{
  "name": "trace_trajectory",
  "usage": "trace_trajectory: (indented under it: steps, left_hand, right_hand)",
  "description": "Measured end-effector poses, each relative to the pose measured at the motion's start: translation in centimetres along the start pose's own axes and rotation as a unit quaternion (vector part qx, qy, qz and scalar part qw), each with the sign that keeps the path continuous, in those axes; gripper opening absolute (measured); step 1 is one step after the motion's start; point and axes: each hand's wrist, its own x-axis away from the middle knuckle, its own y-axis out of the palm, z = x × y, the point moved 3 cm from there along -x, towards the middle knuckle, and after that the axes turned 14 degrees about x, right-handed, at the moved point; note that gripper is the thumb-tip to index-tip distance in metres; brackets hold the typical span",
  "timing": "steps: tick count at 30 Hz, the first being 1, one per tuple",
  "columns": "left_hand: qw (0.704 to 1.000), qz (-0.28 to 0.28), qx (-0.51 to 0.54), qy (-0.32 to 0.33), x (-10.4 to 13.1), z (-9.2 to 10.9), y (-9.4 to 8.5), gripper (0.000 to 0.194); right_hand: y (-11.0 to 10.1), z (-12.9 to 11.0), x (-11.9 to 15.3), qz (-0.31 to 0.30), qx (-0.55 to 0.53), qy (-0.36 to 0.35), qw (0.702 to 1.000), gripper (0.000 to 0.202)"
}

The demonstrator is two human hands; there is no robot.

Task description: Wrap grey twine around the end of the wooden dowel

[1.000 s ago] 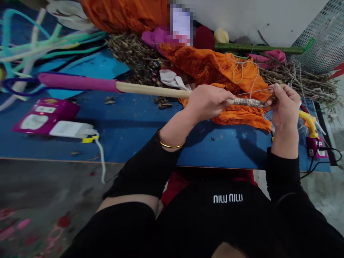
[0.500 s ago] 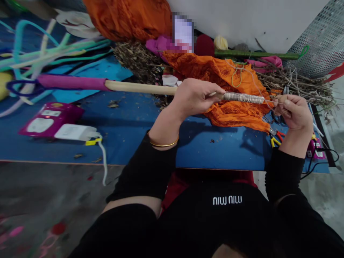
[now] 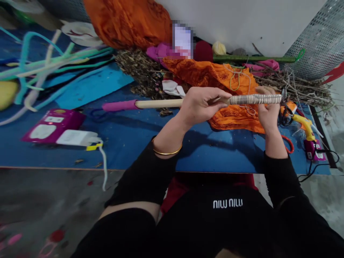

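Observation:
A long wooden stick [image 3: 159, 104] runs across above the table, with a magenta wrap [image 3: 120, 105] on its left part. My left hand [image 3: 200, 104] grips the stick, fingers and thumb closed around it. Right of that hand, a thread winding [image 3: 243, 99] in whitish and brown turns covers the stick's end. My right hand [image 3: 270, 114] is behind and below this wound end, fingers bent and partly hidden by it; what they hold does not show. A thin loose thread [image 3: 251, 110] loops in front of the orange cloth [image 3: 228, 120].
Scissors [image 3: 285, 114] and a yellow glue gun [image 3: 305, 125] lie right of my right hand. Dry twigs [image 3: 303, 87] are heaped behind. A purple box [image 3: 57, 125] with a white plug and cable, and coloured foam-like strips [image 3: 67, 59], occupy the left of the blue table [image 3: 134, 150].
The stick has shifted right, its wound end now reaching across my right hand. That hand has moved left from beyond the tip, where it pulled a thread taut, to behind the winding.

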Motion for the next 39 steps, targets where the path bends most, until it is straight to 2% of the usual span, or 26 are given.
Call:
trace_trajectory:
  steps: [2, 4, 6, 7, 9, 11, 13, 15, 17, 19, 22, 24, 26, 28, 31, 39]
  left_hand:
    - [1.0, 0.005, 0.021, 0.009, 0.0, 0.1, 0.4, 0.022]
    - [0.999, 0.003, 0.037, 0.014, 0.0, 0.1, 0.7, 0.021]
    - [0.999, 0.002, 0.046, 0.019, 0.0, 0.1, 0.9, 0.02]
    - [0.999, 0.005, 0.048, 0.017, -0.1, 0.1, 0.9, 0.02]
    - [0.999, 0.017, 0.051, 0.005, -0.1, 0.0, 0.8, 0.02]
    - [0.998, 0.028, 0.051, -0.009, -0.2, -0.1, 0.6, 0.02]
    - [0.998, 0.032, 0.046, -0.02, -0.3, -0.2, 0.5, 0.02]
    - [0.998, 0.029, 0.035, -0.033, -0.3, -0.4, 0.6, 0.02]
    - [0.998, 0.022, 0.018, -0.052, -0.3, -0.6, 0.8, 0.022]
    - [0.998, 0.009, -0.003, -0.064, -0.3, -0.9, 1.1, 0.025]
    - [0.998, -0.015, -0.028, -0.061, -0.2, -1.2, 1.5, 0.027]
    - [0.997, -0.029, -0.048, -0.054, -0.2, -1.2, 1.8, 0.027]
    - [0.995, -0.04, -0.069, -0.053, -0.2, -1.1, 2.0, 0.027]
    - [0.994, -0.051, -0.079, -0.059, -0.2, -1.0, 2.0, 0.028]
    - [0.993, -0.063, -0.063, -0.073, -0.3, -1.0, 1.8, 0.029]
    - [0.991, -0.089, -0.055, -0.089, -0.4, -1.1, 1.3, 0.03]
  right_hand:
    - [1.2, -2.0, 0.9, -0.064, -0.127, -0.039, 0.989, 0.033]
    - [2.2, -3.6, 1.9, -0.124, -0.219, -0.054, 0.966, 0.049]
    - [2.8, -4.7, 2.7, -0.164, -0.253, -0.056, 0.952, 0.057]
    - [2.9, -5.0, 3.1, -0.17, -0.246, -0.055, 0.953, 0.052]
    - [2.6, -5.2, 3.5, -0.14, -0.193, -0.056, 0.97, 0.038]
    - [1.8, -5.5, 3.6, -0.069, -0.117, -0.079, 0.988, 0.036]
    - [0.9, -6.1, 3.8, 0.0, -0.066, -0.134, 0.989, 0.035]
    - [0.4, -6.8, 4.2, 0.033, -0.072, -0.193, 0.978, 0.031]
    - [0.3, -7.4, 4.5, 0.026, -0.123, -0.225, 0.966, 0.03]
    - [0.6, -7.8, 4.8, -0.009, -0.193, -0.215, 0.957, 0.03]
    - [1.4, -7.9, 5.1, -0.065, -0.287, -0.141, 0.945, 0.035]
    - [1.7, -7.9, 5.2, -0.07, -0.296, -0.101, 0.947, 0.037]
    - [1.8, -8.1, 5.4, -0.052, -0.245, -0.117, 0.961, 0.035]
    - [1.7, -8.4, 5.6, -0.021, -0.163, -0.179, 0.97, 0.032]
    - [2.0, -8.6, 5.8, 0.02, -0.07, -0.25, 0.965, 0.028]
    - [2.7, -9.2, 6.5, 0.042, 0.016, -0.306, 0.951, 0.029]
